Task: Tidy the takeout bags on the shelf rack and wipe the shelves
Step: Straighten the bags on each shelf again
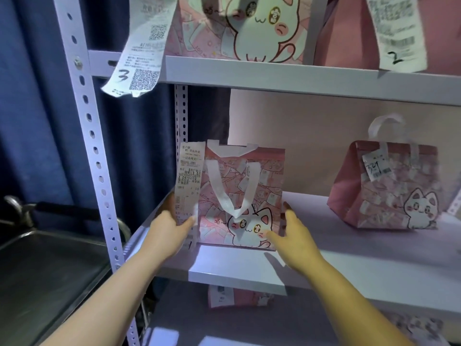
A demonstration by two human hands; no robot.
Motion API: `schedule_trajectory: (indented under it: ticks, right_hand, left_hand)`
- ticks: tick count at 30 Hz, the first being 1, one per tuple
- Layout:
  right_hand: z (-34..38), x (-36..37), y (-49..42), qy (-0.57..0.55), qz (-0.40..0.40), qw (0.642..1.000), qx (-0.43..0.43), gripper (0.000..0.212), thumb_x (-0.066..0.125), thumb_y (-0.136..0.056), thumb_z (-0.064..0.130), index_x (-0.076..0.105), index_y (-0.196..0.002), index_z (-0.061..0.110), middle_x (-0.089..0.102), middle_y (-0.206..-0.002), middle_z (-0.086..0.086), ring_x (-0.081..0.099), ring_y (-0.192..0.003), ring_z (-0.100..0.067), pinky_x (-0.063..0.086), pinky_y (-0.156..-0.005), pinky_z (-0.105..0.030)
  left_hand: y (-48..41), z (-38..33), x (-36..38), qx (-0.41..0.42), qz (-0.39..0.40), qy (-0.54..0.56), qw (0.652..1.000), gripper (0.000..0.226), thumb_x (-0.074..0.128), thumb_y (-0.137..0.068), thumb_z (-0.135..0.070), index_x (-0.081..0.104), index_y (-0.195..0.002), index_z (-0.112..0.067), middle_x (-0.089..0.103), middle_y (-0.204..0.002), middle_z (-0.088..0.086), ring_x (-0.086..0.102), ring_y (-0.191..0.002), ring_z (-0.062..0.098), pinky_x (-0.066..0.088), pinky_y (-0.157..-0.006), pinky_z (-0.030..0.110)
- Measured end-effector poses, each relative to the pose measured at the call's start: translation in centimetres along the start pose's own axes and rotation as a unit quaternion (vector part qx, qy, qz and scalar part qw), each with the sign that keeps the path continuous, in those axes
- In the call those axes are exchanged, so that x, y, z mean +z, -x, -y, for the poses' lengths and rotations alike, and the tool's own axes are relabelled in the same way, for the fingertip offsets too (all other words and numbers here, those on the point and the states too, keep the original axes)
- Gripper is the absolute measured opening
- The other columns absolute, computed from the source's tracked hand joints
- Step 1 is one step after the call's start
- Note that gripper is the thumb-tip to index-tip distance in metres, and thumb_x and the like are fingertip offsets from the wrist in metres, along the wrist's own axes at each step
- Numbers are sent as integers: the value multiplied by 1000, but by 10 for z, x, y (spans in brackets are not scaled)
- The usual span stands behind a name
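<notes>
Takeout bag (240, 196): pink paper, white cat print, white ribbon handles; stands upright at the 9 o'clock end of the white middle shelf board (361, 273), between both hands.
Long white receipt (189, 176): hangs down the bag's 9 o'clock edge, print facing forward.
Left hand (169, 227): at 9 o'clock of the bag; thumb over the receipt's lower part, fingers behind it and mostly hidden; grasping or only touching, cannot tell.
Right hand (293, 232): at 3 o'clock of the bag; fingers straight and released, flat against its side, thumb on the front lower corner.
Second pink cat-print bag (384, 196): same board, well apart at 3 o'clock, small white label on front.
Upper shelf: at 12 o'clock, another pink cat bag (239, 28); curled receipt marked 3 (139, 53) and receipt marked 2 (396, 33) hang past the board edge.
Lower shelf: at 6 o'clock, low pink bag (237, 297), partly hidden under the board.
Grey metal tray (45, 265): at 8 o'clock, beside the perforated white upright (86, 116); dark blue curtain (32, 96) behind.
</notes>
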State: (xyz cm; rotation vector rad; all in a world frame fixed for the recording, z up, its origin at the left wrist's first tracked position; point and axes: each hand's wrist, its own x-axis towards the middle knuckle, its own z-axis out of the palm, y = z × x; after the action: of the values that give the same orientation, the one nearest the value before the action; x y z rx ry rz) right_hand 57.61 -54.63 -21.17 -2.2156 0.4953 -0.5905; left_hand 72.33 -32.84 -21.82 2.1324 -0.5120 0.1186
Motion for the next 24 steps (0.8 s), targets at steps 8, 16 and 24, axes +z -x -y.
schedule_trajectory:
  ticks: [8,16,24]
  right_hand:
    - [-16,-36,-6,-17,-67,997,-29,57,64,-86,32,38,-136,22,46,-137,6,47,-120,-14,43,-96,-33]
    - [-68,-104,-24,-95,-84,990,-61,27,67,-84,21,56,-107,31,61,-112,11,58,-100,-6,44,-70,-8]
    - [-157,-199,-52,-59,-106,991,-56,28,68,-81,8,58,-81,34,68,-89,9,65,-84,-14,51,-72,-25]
  left_hand:
    - [18,-61,2,73,-199,-86,974,58,61,-83,-38,37,-130,-15,26,-132,18,20,-116,31,24,-102,58]
    - [22,-135,61,229,-182,-86,952,38,59,-83,-37,57,-109,-9,47,-105,11,39,-102,30,23,-87,25]
    - [24,-205,195,246,-80,-61,964,40,50,-79,-40,62,-106,-13,59,-106,12,54,-97,34,42,-80,33]
